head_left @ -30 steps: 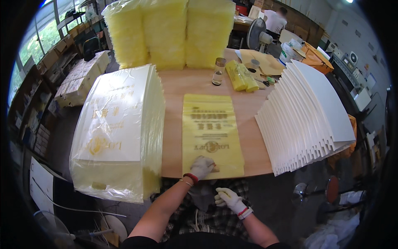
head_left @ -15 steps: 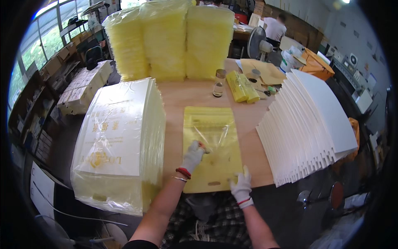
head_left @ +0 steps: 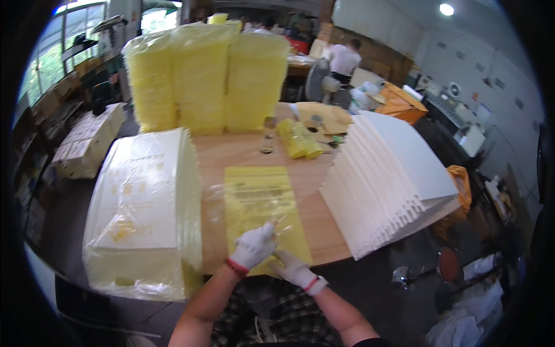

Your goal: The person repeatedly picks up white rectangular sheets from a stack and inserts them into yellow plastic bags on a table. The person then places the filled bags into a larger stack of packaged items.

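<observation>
A flat, shiny yellow plastic bag (head_left: 258, 188) lies on the table in front of me, its lower part under my hands. My left hand (head_left: 253, 245), in a white glove with a red band at the wrist, is closed over the bag's lower middle; whatever its fingers hold is too blurred to make out. Just below and to the right, my gloved right hand (head_left: 292, 269) reaches leftward over the bag's near edge, fingers stretched and apart, close to the left hand. Clear, glossy film shows around the left fingertips.
To the left stands a stack of film-covered packs (head_left: 144, 185); to the right leans a fanned stack of white boards (head_left: 381, 173). Tall yellow stacks (head_left: 199, 81) rise behind. A glass jar (head_left: 267, 136) and yellow rolls (head_left: 298, 139) sit at the table's (head_left: 214, 156) back.
My right hand has moved from the bag's lower right corner in toward my left hand. The left hand has come nearer the bag's near edge. The whole view has shifted.
</observation>
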`<action>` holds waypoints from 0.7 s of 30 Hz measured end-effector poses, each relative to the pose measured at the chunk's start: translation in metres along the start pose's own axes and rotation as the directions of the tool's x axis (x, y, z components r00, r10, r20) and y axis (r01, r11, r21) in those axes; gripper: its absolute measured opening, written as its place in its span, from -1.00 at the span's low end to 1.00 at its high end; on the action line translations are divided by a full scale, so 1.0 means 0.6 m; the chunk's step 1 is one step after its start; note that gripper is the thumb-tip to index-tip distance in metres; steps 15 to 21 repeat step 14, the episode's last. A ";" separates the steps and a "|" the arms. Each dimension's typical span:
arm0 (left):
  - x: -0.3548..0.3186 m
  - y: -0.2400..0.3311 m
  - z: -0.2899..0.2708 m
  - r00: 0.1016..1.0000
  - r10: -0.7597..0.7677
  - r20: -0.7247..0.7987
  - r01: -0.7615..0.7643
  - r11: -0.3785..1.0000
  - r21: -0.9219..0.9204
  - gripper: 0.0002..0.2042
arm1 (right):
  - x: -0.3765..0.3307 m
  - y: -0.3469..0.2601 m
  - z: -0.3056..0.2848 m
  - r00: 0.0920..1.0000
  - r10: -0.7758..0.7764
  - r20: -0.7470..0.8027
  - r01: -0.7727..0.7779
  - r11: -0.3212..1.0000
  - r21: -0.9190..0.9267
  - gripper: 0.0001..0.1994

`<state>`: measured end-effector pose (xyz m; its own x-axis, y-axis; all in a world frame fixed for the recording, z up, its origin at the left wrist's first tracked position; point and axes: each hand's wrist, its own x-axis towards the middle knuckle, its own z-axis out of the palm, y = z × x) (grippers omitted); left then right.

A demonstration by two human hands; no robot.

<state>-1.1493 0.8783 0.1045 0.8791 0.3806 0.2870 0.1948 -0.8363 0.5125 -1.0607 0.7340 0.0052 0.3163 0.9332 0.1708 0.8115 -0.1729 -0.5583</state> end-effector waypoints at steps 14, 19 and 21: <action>-0.096 0.108 -0.113 0.849 0.367 -0.380 -0.442 0.887 -0.131 -0.45 | -0.112 -0.067 -0.679 0.825 0.361 -0.436 -0.493 0.835 -0.242 -0.14; -0.096 0.108 -0.113 0.849 0.367 -0.380 -0.442 0.887 -0.131 -0.45 | -0.112 -0.067 -0.679 0.825 0.361 -0.436 -0.493 0.835 -0.242 -0.14; -0.096 0.108 -0.113 0.849 0.367 -0.380 -0.442 0.887 -0.131 -0.45 | -0.112 -0.067 -0.679 0.825 0.361 -0.436 -0.493 0.835 -0.242 -0.14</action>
